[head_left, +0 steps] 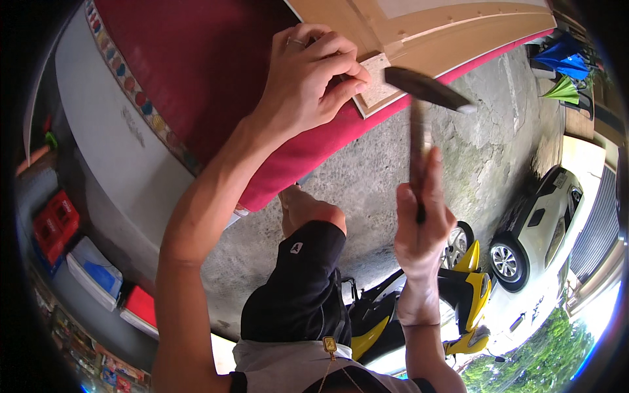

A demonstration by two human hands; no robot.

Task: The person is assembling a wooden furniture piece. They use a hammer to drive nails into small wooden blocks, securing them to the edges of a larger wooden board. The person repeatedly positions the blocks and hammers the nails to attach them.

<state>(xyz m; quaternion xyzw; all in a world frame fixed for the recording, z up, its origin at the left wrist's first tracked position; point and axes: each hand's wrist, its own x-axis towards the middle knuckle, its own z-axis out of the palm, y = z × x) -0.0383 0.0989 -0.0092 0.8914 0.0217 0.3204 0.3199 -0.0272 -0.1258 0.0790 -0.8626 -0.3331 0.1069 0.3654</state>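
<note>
Across the middle of the frame, grey concrete floor (pixel 380 157). At right, a white car (pixel 550 216) with a silver wheel. Over the upper left, red cloth (pixel 190 59) with a patterned border down its left side. At lower centre-right, a yellow and black scooter (pixel 480 295). From top centre toward the upper right, a brown panel (pixel 458 39), lying on the cloth, one corner pointing down. At far left, a red crate (pixel 56 226). Right of centre, a hammer (pixel 420 124), head uppermost and partly overlapping the panel's corner in this view. Around the lower handle, the right hand (pixel 422 232), grasping, with fingers stretched up along it. At upper centre, the left hand (pixel 314 78), thumb and forefinger pinched together; cannot tell about anything between the tips. Right beside those tips, on the panel's corner, a pale speckled block (pixel 379 92).
</note>
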